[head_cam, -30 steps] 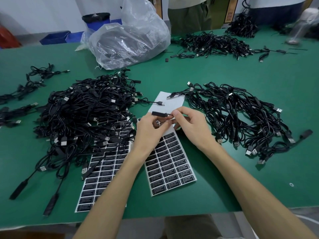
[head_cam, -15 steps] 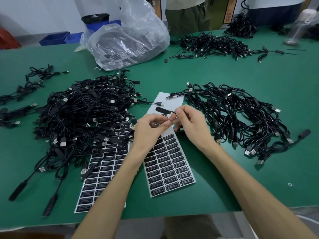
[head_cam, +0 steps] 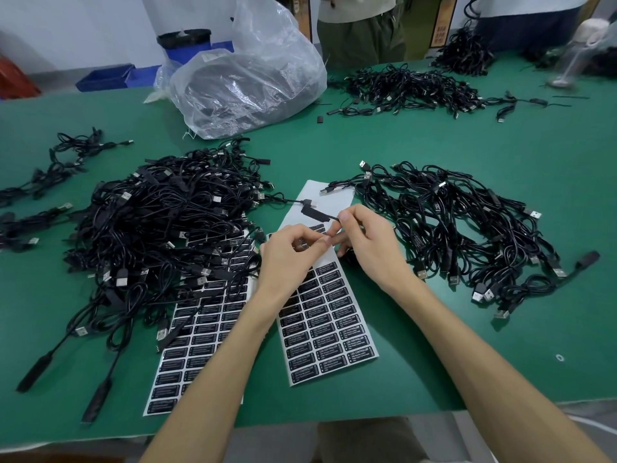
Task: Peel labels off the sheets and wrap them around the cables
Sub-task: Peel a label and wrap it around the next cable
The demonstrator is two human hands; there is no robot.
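So the right hand (head_cam: 370, 252) sits just right of the middle of the frame, and its thumb and forefinger are pinching a thin black cable (head_cam: 317, 213) right behind the little black block on it, holding it up over the top end of the label sheet (head_cam: 329, 332). The left hand (head_cam: 290, 262) is right next to it, touching it. Its fingers (head_cam: 305, 233) are curled in with the thumb and forefinger tips pressed together against the right hand's fingers, but whatever's between them is too small to see, so I can't tell if it's a label or the cable. The sheet lies flat on the green tabletop (head_cam: 467, 145) in the centre: rows of black labels in the lower part, bare white at the top. A second sheet (head_cam: 200, 332) lies to its left, with its top end buried under a big tangled pile of cables (head_cam: 167, 222) in the left half. There's another pile (head_cam: 450, 228) on the right, well apart from the first. In the upper middle there's a clear plastic bag (head_cam: 253, 78) with dark stuff inside, and more cables (head_cam: 400, 85) sit along the far edge, upper right.
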